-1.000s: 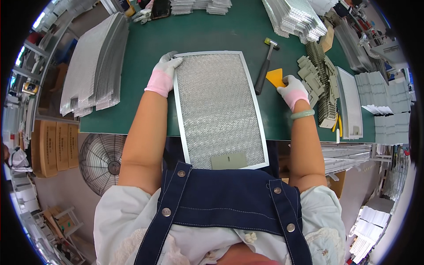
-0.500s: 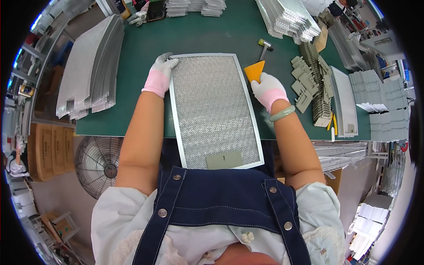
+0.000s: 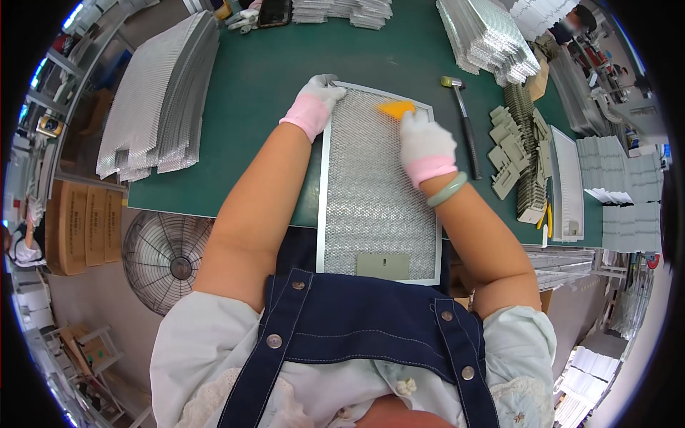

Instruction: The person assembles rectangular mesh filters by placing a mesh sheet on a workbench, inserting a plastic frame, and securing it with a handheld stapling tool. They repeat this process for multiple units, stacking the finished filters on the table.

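A framed metal mesh filter panel (image 3: 378,192) lies in front of me, its near end reaching past the table edge to my apron. Set into its near end is a grey-green plastic plate (image 3: 383,267). My left hand (image 3: 319,96), in a white glove with a pink cuff, grips the panel's far left corner. In my gloved right hand (image 3: 426,143) is a yellow scraper (image 3: 397,109), its blade over the mesh near the far end. Whether the blade presses on the mesh I cannot tell. My right fingers are closed round the scraper.
Right of the panel lies a black-handled hammer (image 3: 462,125). Beyond it are grey-green plastic plates (image 3: 510,153), yellow-handled pliers (image 3: 548,217) and another framed panel (image 3: 566,185). Mesh sheet stacks stand at the left (image 3: 160,93) and far right (image 3: 489,39) of the green table (image 3: 357,57).
My right hand has brought the scraper from beside the panel to over its far end. The panel has turned slightly clockwise, and my left hand still holds its far left corner.
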The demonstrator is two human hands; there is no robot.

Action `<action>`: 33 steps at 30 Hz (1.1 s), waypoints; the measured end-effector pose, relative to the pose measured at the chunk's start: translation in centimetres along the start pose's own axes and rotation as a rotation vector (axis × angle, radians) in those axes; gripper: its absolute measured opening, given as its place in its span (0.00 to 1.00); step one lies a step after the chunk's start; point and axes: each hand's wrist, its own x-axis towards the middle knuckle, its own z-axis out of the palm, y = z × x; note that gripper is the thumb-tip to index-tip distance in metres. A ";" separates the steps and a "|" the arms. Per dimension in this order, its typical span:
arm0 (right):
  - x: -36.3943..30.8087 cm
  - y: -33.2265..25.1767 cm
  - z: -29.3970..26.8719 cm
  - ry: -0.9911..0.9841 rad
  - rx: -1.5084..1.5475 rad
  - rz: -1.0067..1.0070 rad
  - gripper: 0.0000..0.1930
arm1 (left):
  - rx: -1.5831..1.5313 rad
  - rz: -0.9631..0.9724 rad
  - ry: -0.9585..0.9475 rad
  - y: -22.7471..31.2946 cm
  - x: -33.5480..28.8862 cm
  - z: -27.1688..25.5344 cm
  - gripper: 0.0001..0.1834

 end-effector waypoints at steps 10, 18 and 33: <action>3.1 -3.8 1.7 0.094 0.056 -0.220 0.08 | -0.010 0.024 -0.089 0.6 -0.7 -0.9 0.35; 4.7 -6.5 0.6 0.035 0.073 -0.220 0.10 | -0.095 0.016 -0.073 0.2 -0.3 -0.3 0.36; 0.3 11.5 3.3 -0.016 0.264 0.265 0.18 | -0.451 0.168 -0.016 7.0 -4.1 -1.0 0.28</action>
